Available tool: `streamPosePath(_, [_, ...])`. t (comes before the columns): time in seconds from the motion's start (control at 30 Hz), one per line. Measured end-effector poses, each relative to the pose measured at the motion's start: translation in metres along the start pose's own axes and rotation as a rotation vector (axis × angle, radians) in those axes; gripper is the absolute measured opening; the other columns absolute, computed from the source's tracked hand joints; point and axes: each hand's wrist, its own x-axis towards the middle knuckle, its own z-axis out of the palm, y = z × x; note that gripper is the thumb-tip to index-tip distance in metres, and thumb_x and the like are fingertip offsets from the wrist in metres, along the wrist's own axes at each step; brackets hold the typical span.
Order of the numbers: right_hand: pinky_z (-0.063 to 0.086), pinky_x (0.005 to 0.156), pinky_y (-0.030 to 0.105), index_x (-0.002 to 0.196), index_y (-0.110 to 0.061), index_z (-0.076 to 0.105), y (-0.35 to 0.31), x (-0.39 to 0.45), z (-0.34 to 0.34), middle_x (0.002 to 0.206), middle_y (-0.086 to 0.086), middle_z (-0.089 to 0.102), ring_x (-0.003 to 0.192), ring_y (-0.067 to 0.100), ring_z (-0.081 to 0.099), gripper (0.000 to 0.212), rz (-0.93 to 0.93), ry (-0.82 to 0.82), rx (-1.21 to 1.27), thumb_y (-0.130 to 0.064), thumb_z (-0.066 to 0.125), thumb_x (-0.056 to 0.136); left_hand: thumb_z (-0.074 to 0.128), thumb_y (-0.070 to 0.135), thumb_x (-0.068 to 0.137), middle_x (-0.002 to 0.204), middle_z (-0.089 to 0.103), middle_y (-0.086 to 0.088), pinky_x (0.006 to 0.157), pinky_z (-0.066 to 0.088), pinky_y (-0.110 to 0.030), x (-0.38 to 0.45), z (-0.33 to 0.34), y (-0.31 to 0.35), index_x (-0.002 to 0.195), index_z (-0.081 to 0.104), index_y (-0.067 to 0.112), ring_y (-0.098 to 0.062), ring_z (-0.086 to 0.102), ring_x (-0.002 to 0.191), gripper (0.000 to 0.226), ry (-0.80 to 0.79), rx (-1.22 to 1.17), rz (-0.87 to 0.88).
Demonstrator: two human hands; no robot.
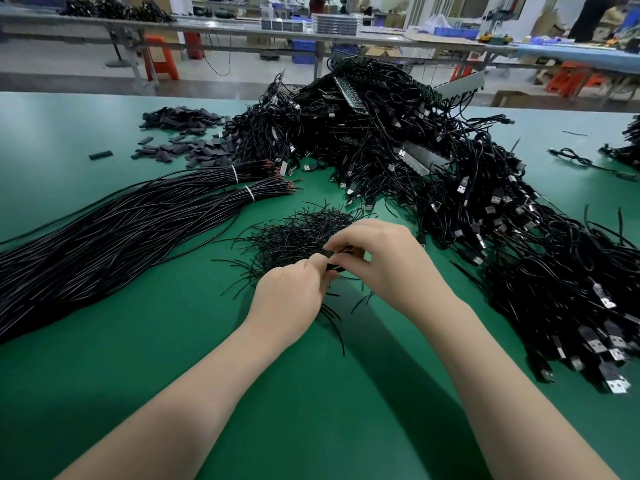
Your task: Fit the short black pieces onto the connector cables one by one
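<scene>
Both hands met over the middle of the green table (173,358), right above the loose heap of short black pieces (294,233). The left hand (289,299) had its fingers curled, thumb and forefinger pinching a thin black strand at its tip. The right hand (384,258) arched over from the other side, fingertips pinching the same small black item, so the two grips nearly touched. Whether that item was a short piece, a cable end, or both together could not be told; it was too small and dark.

The heap sat just beyond and under the fingers, a few stray pieces trailing toward the wrists. The big tangle of connector cables (485,209) with metal plugs lay close on the right, running down along the right forearm. On the left, well apart, stretched the tied bundles of long black wire (121,230). Flat black sleeves (187,147) lay scattered at the far left.

Open green surface showed between the forearms and to the left of the left arm, near the viewer. The table's far edge ran behind the piles.
</scene>
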Motion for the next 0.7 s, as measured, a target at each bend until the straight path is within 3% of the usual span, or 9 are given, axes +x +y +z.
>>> streamPosePath(0.13, [0.05, 0.077, 0.038, 0.095, -0.022, 0.077, 0.007, 0.002, -0.016, 0.094, -0.004, 0.065, 0.089, 0.014, 0.058, 0.017, 0.072, -0.072, -0.165, -0.035, 0.07, 0.086, 0.049, 0.03, 0.101, 0.069, 0.062, -0.003, 0.053, 0.032, -0.032, -0.001, -0.004, 0.002, 0.092, 0.059, 0.009, -0.029, 0.059, 0.061, 0.024, 0.088, -0.09, 0.143])
streamPosePath(0.2, [0.051, 0.073, 0.035, 0.086, -0.025, 0.078, 0.009, 0.002, -0.024, 0.083, -0.011, 0.065, 0.081, 0.007, 0.058, 0.012, 0.098, -0.153, -0.148, -0.037, 0.073, 0.083, 0.044, 0.035, 0.1, 0.069, 0.06, -0.001, 0.054, 0.036, -0.034, -0.001, -0.005, 0.004, 0.089, 0.06, 0.011, -0.027, 0.059, 0.062, 0.03, 0.067, -0.041, 0.217])
streamPosePath(0.3, [0.041, 0.057, 0.011, 0.068, -0.032, 0.073, 0.021, 0.0, -0.035, 0.064, -0.017, 0.064, 0.062, -0.006, 0.056, 0.011, 0.131, -0.267, 0.011, -0.035, 0.081, 0.075, 0.033, 0.038, 0.096, 0.065, 0.058, 0.001, 0.052, 0.038, -0.033, -0.002, -0.01, 0.008, 0.077, 0.056, 0.015, -0.025, 0.057, 0.057, 0.038, 0.079, 0.021, 0.407])
streamPosePath(0.4, [0.048, 0.064, 0.019, 0.069, -0.028, 0.075, 0.043, -0.009, -0.042, 0.07, -0.007, 0.072, 0.062, 0.003, 0.059, 0.02, 0.235, -0.436, 0.321, -0.048, 0.079, 0.066, 0.038, 0.034, 0.095, 0.061, 0.054, 0.002, 0.051, 0.039, -0.029, -0.005, -0.012, 0.013, 0.072, 0.053, 0.014, -0.023, 0.051, 0.053, 0.035, 0.128, -0.087, 0.556])
streamPosePath(0.47, [0.045, 0.064, 0.026, 0.072, -0.023, 0.075, 0.053, -0.016, -0.033, 0.069, 0.0, 0.069, 0.064, 0.011, 0.055, 0.021, 0.309, -0.472, 0.593, -0.043, 0.081, 0.069, 0.038, 0.034, 0.097, 0.062, 0.049, 0.006, 0.052, 0.037, -0.028, -0.008, -0.009, 0.017, 0.075, 0.055, 0.013, -0.018, 0.045, 0.054, 0.035, 0.167, -0.313, 0.479])
streamPosePath(0.57, [0.033, 0.052, 0.018, 0.072, -0.019, 0.069, 0.044, -0.016, 0.003, 0.061, -0.006, 0.059, 0.055, 0.007, 0.044, 0.009, 0.377, -0.297, 0.917, -0.025, 0.071, 0.077, 0.037, 0.041, 0.099, 0.065, 0.046, 0.011, 0.052, 0.033, -0.022, -0.013, -0.005, 0.023, 0.085, 0.056, 0.016, -0.005, 0.04, 0.055, 0.035, 0.186, -0.788, 0.092])
streamPosePath(0.63, [0.034, 0.051, 0.016, 0.068, -0.023, 0.067, 0.031, -0.009, 0.026, 0.062, -0.009, 0.06, 0.055, 0.004, 0.045, 0.017, 0.354, -0.129, 0.921, -0.021, 0.068, 0.085, 0.037, 0.041, 0.1, 0.067, 0.051, 0.008, 0.054, 0.036, -0.021, -0.012, -0.005, 0.021, 0.088, 0.056, 0.024, -0.007, 0.045, 0.059, 0.029, 0.29, -0.917, -0.135])
streamPosePath(0.7, [0.037, 0.052, 0.013, 0.065, -0.025, 0.065, 0.019, -0.002, 0.039, 0.061, -0.012, 0.061, 0.053, -0.001, 0.046, 0.024, 0.31, 0.007, 0.851, -0.021, 0.067, 0.088, 0.037, 0.039, 0.1, 0.069, 0.05, -0.001, 0.058, 0.038, -0.028, -0.01, -0.005, 0.017, 0.082, 0.051, 0.024, -0.015, 0.047, 0.065, 0.028, 0.368, -0.908, -0.255])
